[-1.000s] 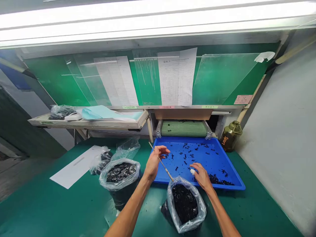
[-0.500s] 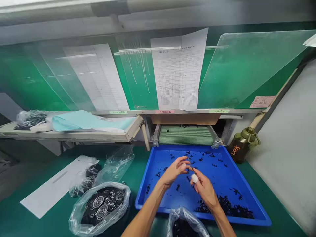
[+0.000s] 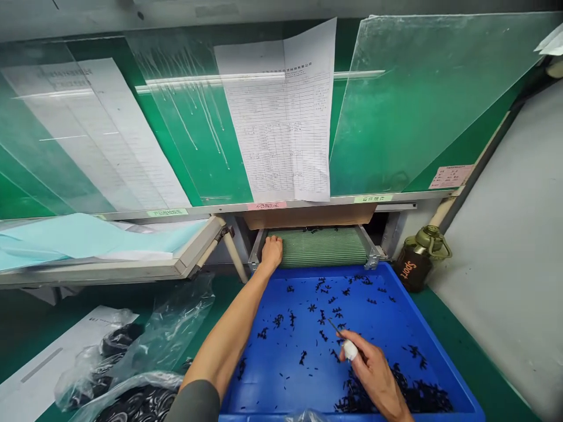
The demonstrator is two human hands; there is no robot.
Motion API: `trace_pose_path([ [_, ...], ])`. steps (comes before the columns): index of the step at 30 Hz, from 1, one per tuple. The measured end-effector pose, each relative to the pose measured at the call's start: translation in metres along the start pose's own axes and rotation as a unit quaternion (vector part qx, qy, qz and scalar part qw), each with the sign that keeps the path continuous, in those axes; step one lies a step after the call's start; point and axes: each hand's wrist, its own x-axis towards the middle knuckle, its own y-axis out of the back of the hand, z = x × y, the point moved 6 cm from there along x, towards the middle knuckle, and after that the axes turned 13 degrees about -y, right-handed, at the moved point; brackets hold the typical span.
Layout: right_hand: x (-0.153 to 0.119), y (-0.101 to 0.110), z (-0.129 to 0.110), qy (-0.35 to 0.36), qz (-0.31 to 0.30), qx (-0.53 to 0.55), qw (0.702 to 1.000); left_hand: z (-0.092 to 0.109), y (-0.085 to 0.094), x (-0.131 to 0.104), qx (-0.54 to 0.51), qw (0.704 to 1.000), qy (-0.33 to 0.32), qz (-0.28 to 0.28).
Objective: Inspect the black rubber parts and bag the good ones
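My left hand [image 3: 271, 252] reaches to the left end of the green ribbed conveyor belt [image 3: 325, 247], its fingers curled down on the belt. Whatever those fingers hold, if anything, is hidden. Over the blue tray [image 3: 428, 319], my right hand [image 3: 373, 369] grips a thin pointed tool [image 3: 335, 328], its tip slanting up and away. A white wrap [image 3: 350, 350] covers one fingertip of this hand. Small black branched parts [image 3: 303, 357] lie scattered across the tray, and a dense black heap [image 3: 426, 395] fills its near right corner.
A dark bottle [image 3: 412, 266] stands right of the tray. At the left, a clear bag of black rings [image 3: 136, 404] and another plastic bag [image 3: 185, 310] lie near a white sheet [image 3: 33, 363]. A shelf [image 3: 132, 271] holds light-blue material. Papers [image 3: 285, 129] hang on the green board.
My left hand has left the spot beside my right hand and moved forward to the conveyor's left side. My right hand, still with the tool, sits lower over the tray. The view has shifted.
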Motion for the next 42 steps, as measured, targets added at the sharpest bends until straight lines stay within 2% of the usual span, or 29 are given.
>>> trace_pose_path([
  [3,-0.004,0.011,0.002,-0.010,0.012,-0.015,1.000,0.004,0.006,0.000,-0.024,1.000,0.015,-0.002],
  [6,-0.010,0.015,-0.004,-0.002,0.017,0.011,1.000,0.016,0.015,-0.020,-0.083,0.996,0.029,0.009],
  [9,-0.021,0.020,-0.023,0.043,0.044,0.017,0.998,0.040,0.020,-0.067,-0.175,0.984,0.033,0.017],
  [13,-0.048,0.028,-0.059,0.101,0.095,0.000,0.990,0.085,0.016,-0.155,-0.311,0.949,0.042,0.007],
  [14,-0.058,0.028,-0.067,0.110,0.102,-0.004,0.989,0.097,0.014,-0.177,-0.368,0.928,0.056,0.008],
  [16,-0.079,0.027,-0.081,0.123,0.108,-0.014,0.986,0.120,0.010,-0.218,-0.524,0.844,0.116,0.015],
  [18,-0.101,0.022,-0.090,0.132,0.105,-0.029,0.985,0.141,0.009,-0.253,-0.614,0.772,0.161,0.020],
  [19,-0.112,0.020,-0.093,0.139,0.103,-0.038,0.984,0.149,0.010,-0.267,-0.631,0.756,0.172,0.022],
  [21,-0.134,0.016,-0.097,0.161,0.107,-0.058,0.979,0.162,0.014,-0.292,-0.644,0.743,0.179,0.035],
  [25,-0.175,0.007,-0.100,0.215,0.113,-0.097,0.965,0.176,0.020,-0.332,-0.654,0.731,0.185,0.061],
  [30,-0.210,-0.003,-0.101,0.236,0.091,-0.129,0.959,0.190,0.020,-0.365,-0.638,0.746,0.182,0.047],
  [36,-0.225,-0.001,-0.103,0.251,0.128,-0.162,0.946,0.195,0.020,-0.380,-0.623,0.763,0.161,0.065],
  [42,-0.231,-0.001,-0.107,0.288,0.152,-0.202,0.924,0.194,0.023,-0.384,-0.572,0.804,0.141,0.082],
])
